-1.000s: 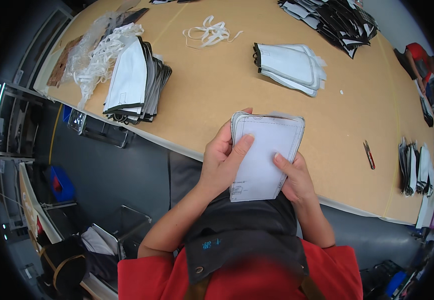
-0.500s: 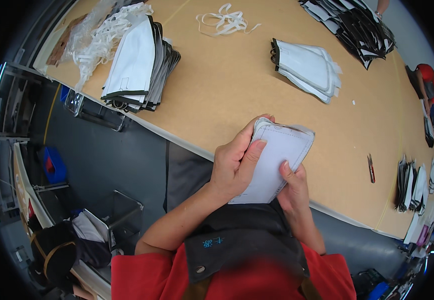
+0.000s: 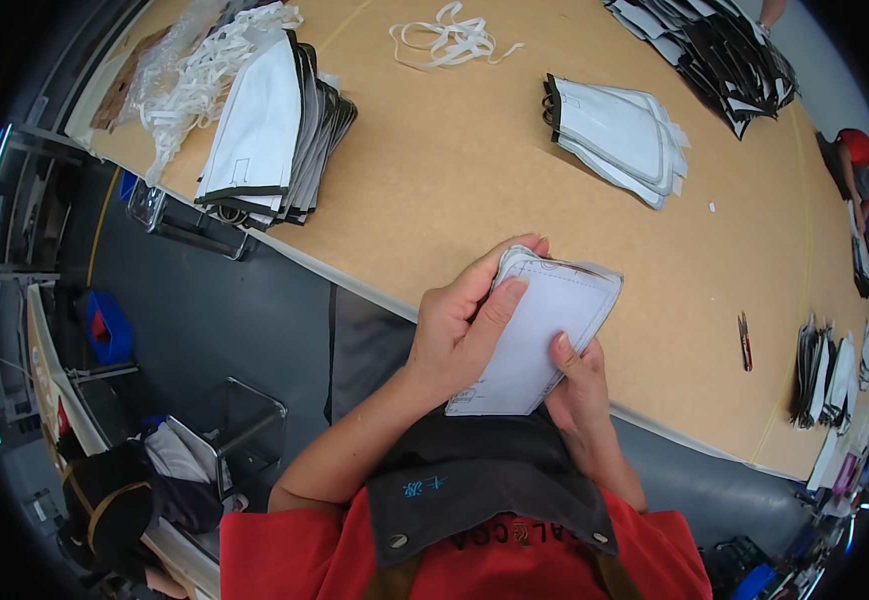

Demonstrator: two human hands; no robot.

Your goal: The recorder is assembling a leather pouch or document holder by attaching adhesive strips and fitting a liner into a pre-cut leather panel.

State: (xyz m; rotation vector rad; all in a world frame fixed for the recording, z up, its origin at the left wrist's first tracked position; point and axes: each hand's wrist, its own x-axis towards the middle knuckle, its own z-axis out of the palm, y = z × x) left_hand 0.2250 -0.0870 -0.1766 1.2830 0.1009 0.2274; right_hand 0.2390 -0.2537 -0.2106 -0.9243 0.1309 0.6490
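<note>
Here, a small stack of white fabric panels is held above the near edge of the worktop, in front of the person's chest. The left hand grips the stack's left edge, its fingers closed over the top panel with the thumb curled at the far corner. The right hand supports the stack from beneath at the near right, its thumb pressed on the top face; both hands are thus clamped on the stack. The panels show a thin stitched outline near their rim.

On the worktop, well apart from the hands: a leaning pile of white and dark-edged panels at far left, beside a tangle of white strapping; loose white cord at far centre; a second flat pile of white panels to the far right; small snips at right.

Judged from the grip, the handling goes best if the edges are kept aligned, the left thumb fanning one layer at a time while the right hand holds the rest firmly.
</note>
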